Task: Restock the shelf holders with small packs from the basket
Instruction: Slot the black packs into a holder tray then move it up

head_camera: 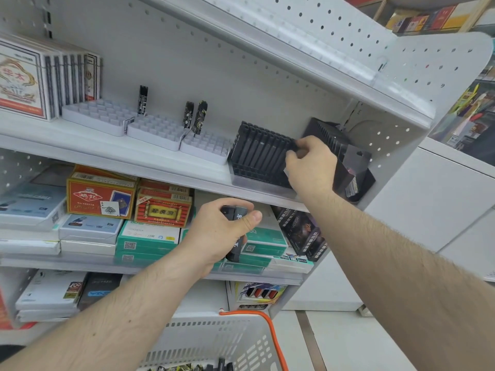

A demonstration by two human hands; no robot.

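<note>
The left hand (219, 231) grips two dark packs (235, 228). The right hand (310, 164) pinches the top of the left of two black holders (257, 153). Three white trays (150, 129) to the left hold three packs.

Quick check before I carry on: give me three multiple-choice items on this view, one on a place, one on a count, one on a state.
1. Where is the right hand?
A. At the black slotted holder
B. In the basket
C. On the red card box

2. How many dark packs stand in the white trays?
A. One
B. Three
C. Six

3. What is the left hand doing?
A. Hanging open
B. Gripping dark packs
C. Pressing flat on a shelf

Answers:
1 A, its fingers are at the holder's top right edge.
2 B, one stands alone and two side by side.
3 B, fingers and thumb curl round the packs.
</note>
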